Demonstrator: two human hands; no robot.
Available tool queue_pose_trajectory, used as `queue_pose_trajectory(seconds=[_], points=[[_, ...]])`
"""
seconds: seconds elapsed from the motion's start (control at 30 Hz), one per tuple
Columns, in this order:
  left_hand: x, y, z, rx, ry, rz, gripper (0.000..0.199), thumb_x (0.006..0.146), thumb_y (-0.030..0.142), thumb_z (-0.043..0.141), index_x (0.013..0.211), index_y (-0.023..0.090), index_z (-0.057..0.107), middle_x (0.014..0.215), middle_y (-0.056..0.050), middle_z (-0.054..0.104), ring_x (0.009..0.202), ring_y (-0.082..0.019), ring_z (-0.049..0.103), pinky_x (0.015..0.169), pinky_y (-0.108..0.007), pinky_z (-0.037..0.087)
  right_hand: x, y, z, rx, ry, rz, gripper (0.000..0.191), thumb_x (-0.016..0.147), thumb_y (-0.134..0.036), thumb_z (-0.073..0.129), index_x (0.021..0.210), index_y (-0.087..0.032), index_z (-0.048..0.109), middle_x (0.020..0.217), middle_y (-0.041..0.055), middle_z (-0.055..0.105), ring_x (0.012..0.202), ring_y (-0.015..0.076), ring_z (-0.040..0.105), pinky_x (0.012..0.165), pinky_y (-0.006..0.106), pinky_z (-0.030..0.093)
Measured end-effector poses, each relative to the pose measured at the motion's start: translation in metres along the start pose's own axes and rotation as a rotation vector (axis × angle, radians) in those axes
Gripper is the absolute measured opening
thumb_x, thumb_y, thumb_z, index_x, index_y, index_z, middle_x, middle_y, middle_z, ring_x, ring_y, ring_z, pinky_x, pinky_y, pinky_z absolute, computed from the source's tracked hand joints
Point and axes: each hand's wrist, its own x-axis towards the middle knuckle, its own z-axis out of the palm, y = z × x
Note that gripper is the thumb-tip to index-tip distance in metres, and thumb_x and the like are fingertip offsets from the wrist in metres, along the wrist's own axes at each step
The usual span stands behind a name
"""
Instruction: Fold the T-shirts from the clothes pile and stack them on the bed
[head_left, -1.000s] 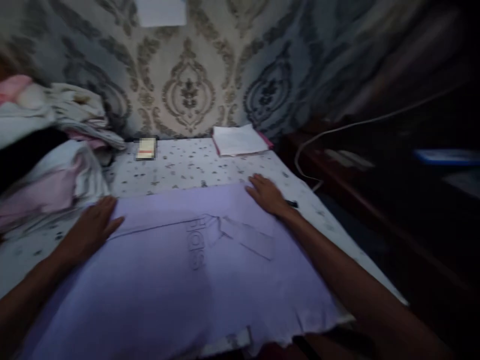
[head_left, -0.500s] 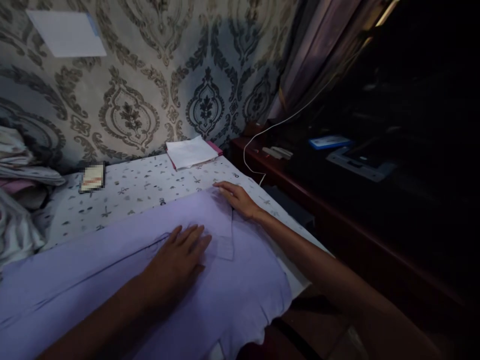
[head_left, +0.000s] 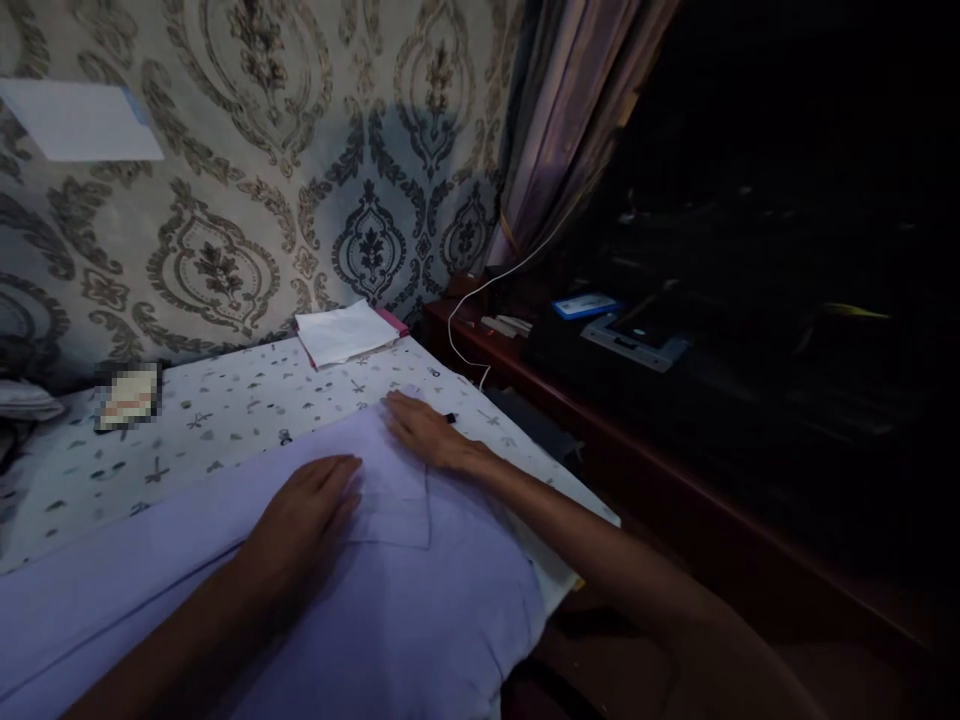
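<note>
A lilac cloth garment (head_left: 405,610) lies spread over a bed with a white patterned sheet (head_left: 247,410). A squared, stitched flap shows on it between my hands. My left hand (head_left: 307,505) lies on the garment left of that flap, palm down, its fingers extended and holding nothing. Farther up and to the right, my right hand (head_left: 427,432) rests flat on the garment's upper corner, fingers stretched out. A small black object (head_left: 450,418) sits just beyond the knuckles of my right hand.
White paper on a pink folder (head_left: 346,334) lies by the patterned wall. A phone-like item (head_left: 129,396) is at the left. Right of the bed stands a dark red wooden surface (head_left: 637,455) with a white cable (head_left: 453,330) and a blue-edged item (head_left: 586,305).
The view has shifted, so the scene sits farther left. My right hand now lies flatter on the cloth corner. My left hand has moved left, off the stitched flap.
</note>
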Motion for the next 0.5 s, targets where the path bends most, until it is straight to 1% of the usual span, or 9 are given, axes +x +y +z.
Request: queue_pose_trajectory(seconds=[0.03,0.1,0.13,0.2,0.27,0.33,0.43,0.5], points=[[0.005,-0.007,0.006,0.008,0.000,-0.039,0.047,0.101,0.041,0.039,0.140,0.018,0.055,0.139,-0.014,0.062,0.127,-0.027,0.060,0.107,-0.046,0.051,0.008,-0.005,0.006,-0.048,-0.055,0.005,0.059,0.102,-0.045,0.037,0.148,-0.010,0.047,0.158,0.0169,0.042,0.150,0.0267,0.032,0.123,0.043,0.028],[0.004,-0.023,0.016,0.058,-0.050,-0.118,0.058,0.101,0.047,0.038,0.147,0.013,0.047,0.150,-0.018,0.052,0.139,-0.030,0.050,0.114,-0.051,0.043,0.021,-0.008,0.016,-0.132,-0.113,0.044,0.066,0.102,-0.050,0.039,0.151,-0.005,0.043,0.160,0.0207,0.036,0.152,0.0287,0.026,0.124,0.043,0.023],[-0.001,-0.032,0.017,0.094,-0.085,-0.152,0.061,0.101,0.050,0.038,0.149,0.012,0.044,0.153,-0.019,0.048,0.143,-0.030,0.045,0.117,-0.053,0.039,0.024,-0.008,0.020,-0.166,-0.125,0.060,0.067,0.103,-0.051,0.039,0.151,-0.004,0.042,0.161,0.0217,0.034,0.153,0.0296,0.024,0.125,0.044,0.021],[-0.023,-0.050,0.014,0.172,-0.143,-0.204,0.066,0.100,0.055,0.036,0.152,0.013,0.040,0.158,-0.018,0.041,0.149,-0.029,0.037,0.121,-0.054,0.031,0.028,-0.003,0.025,-0.210,-0.119,0.079,0.068,0.103,-0.052,0.038,0.151,-0.005,0.042,0.161,0.0213,0.033,0.154,0.0303,0.021,0.125,0.045,0.017],[-0.056,-0.068,0.001,0.244,-0.164,-0.266,0.069,0.100,0.058,0.034,0.154,0.014,0.036,0.160,-0.017,0.037,0.151,-0.027,0.032,0.123,-0.054,0.027,0.028,0.005,0.029,-0.221,-0.100,0.084,0.068,0.102,-0.053,0.038,0.151,-0.007,0.043,0.162,0.0200,0.033,0.154,0.0301,0.021,0.126,0.045,0.016],[-0.097,-0.083,-0.017,0.317,-0.162,-0.369,0.071,0.100,0.059,0.032,0.155,0.014,0.035,0.161,-0.017,0.036,0.151,-0.028,0.032,0.122,-0.056,0.027,0.028,0.011,0.033,-0.229,-0.087,0.075,0.069,0.101,-0.054,0.037,0.151,-0.007,0.043,0.161,0.0195,0.034,0.153,0.0302,0.022,0.126,0.044,0.017],[-0.157,-0.102,-0.047,0.433,-0.131,-0.587,0.074,0.098,0.060,0.029,0.153,0.012,0.036,0.160,-0.021,0.037,0.150,-0.034,0.032,0.116,-0.063,0.032,0.030,0.018,0.037,-0.252,-0.073,0.035,0.070,0.102,-0.057,0.032,0.152,-0.008,0.041,0.162,0.0191,0.033,0.153,0.0311,0.023,0.125,0.049,0.019],[-0.187,-0.110,-0.066,0.477,-0.124,-0.708,0.078,0.096,0.062,0.027,0.152,0.008,0.036,0.158,-0.025,0.038,0.149,-0.038,0.032,0.112,-0.065,0.035,0.031,0.019,0.039,-0.256,-0.058,0.009,0.069,0.101,-0.058,0.030,0.152,-0.012,0.041,0.162,0.0170,0.034,0.153,0.0311,0.024,0.124,0.052,0.021]])
